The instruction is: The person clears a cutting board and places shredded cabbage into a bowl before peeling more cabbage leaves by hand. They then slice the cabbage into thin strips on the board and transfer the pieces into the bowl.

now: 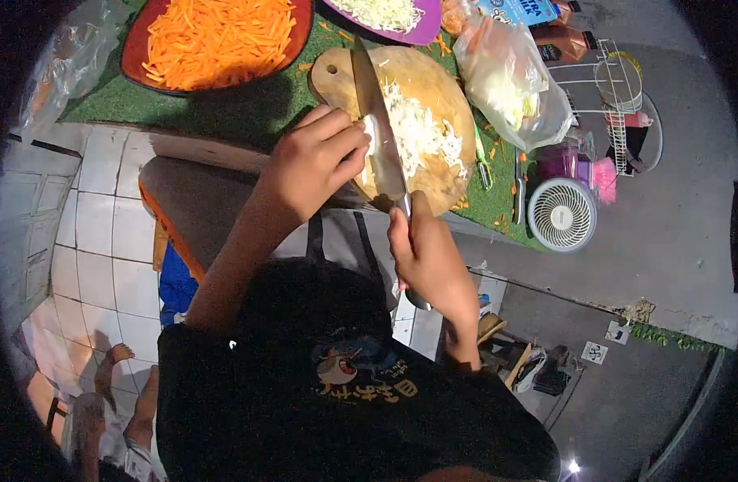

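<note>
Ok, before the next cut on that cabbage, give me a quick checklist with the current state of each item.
1. Right hand wrapped round the knife handle: ok.
2. Left hand holding the cabbage against the blade, fingers curled: ok, though the knuckles sit very close to the blade.
3. Fingertips tucked behind the knuckles: cannot tell, they are hidden under the hand.
4. Board flat on the green mat: ok.
5. Room on the board: not ok, a pile of shreds lies right beside the blade.
6. Board edge free of clutter: not ok, a plastic bag rests close to its far side.
</note>
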A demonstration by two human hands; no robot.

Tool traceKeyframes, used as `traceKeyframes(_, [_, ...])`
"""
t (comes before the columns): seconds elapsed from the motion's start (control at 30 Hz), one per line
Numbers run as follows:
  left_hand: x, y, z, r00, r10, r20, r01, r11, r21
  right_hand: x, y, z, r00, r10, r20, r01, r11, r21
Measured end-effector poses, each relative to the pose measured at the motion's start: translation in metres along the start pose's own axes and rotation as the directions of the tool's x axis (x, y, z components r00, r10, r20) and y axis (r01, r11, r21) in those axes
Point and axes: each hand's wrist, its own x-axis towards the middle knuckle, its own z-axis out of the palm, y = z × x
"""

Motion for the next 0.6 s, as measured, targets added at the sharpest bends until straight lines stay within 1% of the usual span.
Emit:
traceKeyframes(0.03, [-0.001, -0.001, 0.0, 1.0, -0.02, 0.017, 0.02, 1.0, 0.021, 0.002, -0.001, 0.0, 0.997, -0.07, -0.02, 0.068, 0.995, -0.068])
traceKeyframes(0.07, [-0.002, 0.0, 0.0, 0.998, -0.041, 0.037, 0.04, 0.998, 0.041, 0.002, -0.005, -0.002, 0.998, -0.065, -0.015, 0.064, 0.995, -0.072])
traceKeyframes(0.13, [-0.004, 0.001, 0.0, 0.998, -0.05, 0.032, 0.049, 0.998, 0.039, 0.002, -0.015, -0.007, 0.992, 0.105, 0.068, -0.108, 0.993, 0.037])
traceKeyframes(0.17, [-0.003, 0.002, -0.001, 0.998, -0.054, 0.025, 0.053, 0.998, 0.041, 0.002, -0.013, -0.005, 0.993, 0.1, 0.061, -0.103, 0.994, 0.042])
traceKeyframes(0.2, [-0.001, 0.002, -0.001, 0.999, -0.042, 0.027, 0.041, 0.998, 0.045, 0.002, -0.008, -0.003, 0.997, 0.063, 0.036, -0.064, 0.997, 0.037])
traceKeyframes(0.23, [-0.001, 0.002, -0.001, 1.0, -0.011, 0.005, 0.011, 0.999, 0.035, 0.001, -0.004, -0.001, 1.0, 0.027, 0.01, -0.027, 0.999, 0.03])
traceKeyframes(0.27, [0.0, 0.001, 0.0, 1.0, 0.019, -0.019, -0.019, 1.0, 0.023, 0.0, -0.002, -0.002, 1.0, 0.022, -0.001, -0.022, 0.999, 0.033])
traceKeyframes(0.33, [-0.002, 0.001, 0.004, 0.998, 0.03, -0.048, -0.028, 0.999, 0.041, 0.0, 0.001, -0.004, 0.994, 0.098, 0.04, -0.104, 0.979, 0.177])
traceKeyframes(0.37, [-0.003, 0.002, 0.004, 0.997, 0.029, -0.076, -0.025, 0.998, 0.057, -0.001, 0.005, -0.003, 0.995, 0.088, 0.037, -0.093, 0.98, 0.177])
traceKeyframes(0.4, [-0.004, 0.003, 0.003, 0.996, 0.032, -0.08, -0.027, 0.998, 0.065, -0.003, 0.011, 0.001, 0.999, 0.037, -0.026, -0.033, 0.99, 0.139])
traceKeyframes(0.43, [-0.005, 0.004, 0.002, 0.999, -0.019, -0.045, 0.023, 0.996, 0.086, -0.004, 0.013, 0.003, 0.996, -0.014, -0.086, 0.023, 0.995, 0.1])
traceKeyframes(0.47, [-0.006, 0.005, 0.002, 0.997, -0.074, -0.012, 0.074, 0.992, 0.107, -0.006, 0.009, 0.002, 0.996, -0.019, -0.083, 0.028, 0.994, 0.102])
traceKeyframes(0.53, [-0.007, 0.004, 0.004, 0.997, -0.068, -0.029, 0.072, 0.988, 0.133, -0.01, -0.002, -0.001, 0.994, 0.09, -0.055, -0.077, 0.975, 0.21])
traceKeyframes(0.6, [-0.006, 0.004, 0.007, 0.997, -0.061, -0.042, 0.067, 0.986, 0.156, -0.013, -0.003, -0.001, 0.995, 0.085, -0.053, -0.072, 0.975, 0.21])
